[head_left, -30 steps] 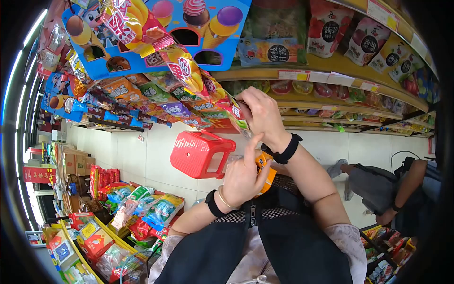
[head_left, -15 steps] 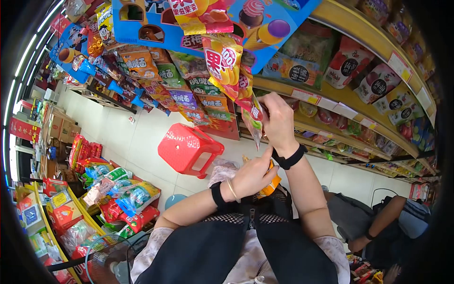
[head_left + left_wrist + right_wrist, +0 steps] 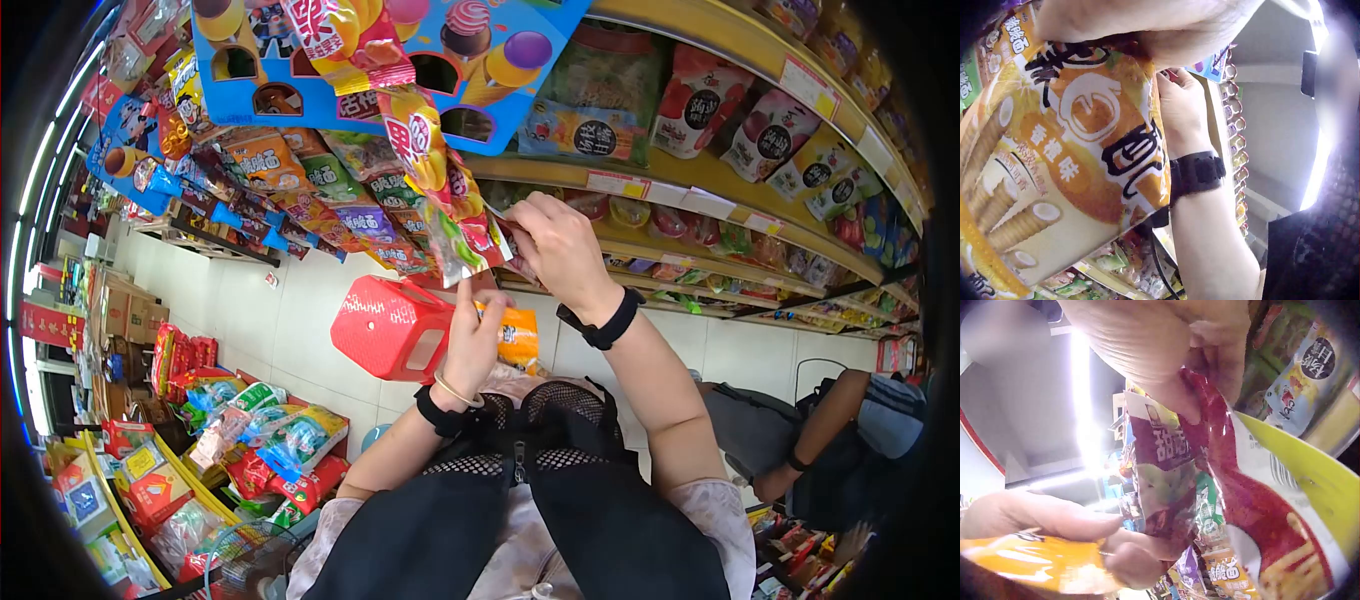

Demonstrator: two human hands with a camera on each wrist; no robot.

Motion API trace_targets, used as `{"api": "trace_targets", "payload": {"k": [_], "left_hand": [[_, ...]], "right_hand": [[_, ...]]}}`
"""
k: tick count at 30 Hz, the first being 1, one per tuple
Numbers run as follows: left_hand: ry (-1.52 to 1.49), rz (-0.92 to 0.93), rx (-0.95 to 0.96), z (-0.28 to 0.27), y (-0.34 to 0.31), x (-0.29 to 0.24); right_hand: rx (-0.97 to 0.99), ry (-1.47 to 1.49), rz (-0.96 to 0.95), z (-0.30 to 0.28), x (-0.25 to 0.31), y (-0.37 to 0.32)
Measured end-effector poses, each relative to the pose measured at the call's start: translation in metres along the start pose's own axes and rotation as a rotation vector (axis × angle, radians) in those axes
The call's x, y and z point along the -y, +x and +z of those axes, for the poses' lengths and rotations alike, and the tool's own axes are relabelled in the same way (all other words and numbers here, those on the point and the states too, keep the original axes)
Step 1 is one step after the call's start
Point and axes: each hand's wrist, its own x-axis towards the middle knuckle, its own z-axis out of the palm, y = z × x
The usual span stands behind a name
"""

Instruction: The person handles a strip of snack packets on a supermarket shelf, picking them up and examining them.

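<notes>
left hand, gripping orange packet, has moved left, near hanging packets; right hand pinches red packet: apparently two-handed handling.

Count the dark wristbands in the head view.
3: one wristband behind the left hand, which grips an orange packet; a second band behind the right hand; a third band on a bystander's arm. More may be hidden.
</notes>
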Motion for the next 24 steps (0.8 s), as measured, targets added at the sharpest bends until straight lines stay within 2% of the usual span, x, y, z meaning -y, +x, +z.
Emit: {"api": "trace_targets", "payload": {"k": [1,3,6,9,11,13,18,24], "left_hand": [[-0.056,0.048,-0.07,-0.001,0.004,0.002],[-0.06,0.013,-0.088,0.002,0.008,-0.009],[-0.344,-0.002,-0.131,0.003,0.014,-0.007],[-0.337,-0.077,-0.187,0.0,0.012,-0.008],[-0.364,-0.088,-0.143,-0.01,0.017,0.0],[-0.506,-0.195,-0.102,-0.014,0.019,-0.008],[-0.632,-0.233,0.07,-0.02,0.024,-0.018],[-0.705,-0.299,0.157,-0.02,0.028,-0.023]], "right_hand": [[-0.004,0.0,0.007,-0.001,0.0,0.0],[0.084,0.078,0.017,-0.007,0.001,0.001],[0.128,0.143,0.056,-0.014,0.004,0.002],[0.13,0.24,0.086,-0.019,0.004,0.003],[0.124,0.261,0.073,-0.023,0.003,0.003],[0.116,0.282,0.061,-0.026,0.002,0.003],[0.144,0.323,0.105,-0.029,0.001,0.0],[0.125,0.313,0.111,-0.024,0.003,-0.005]]}}
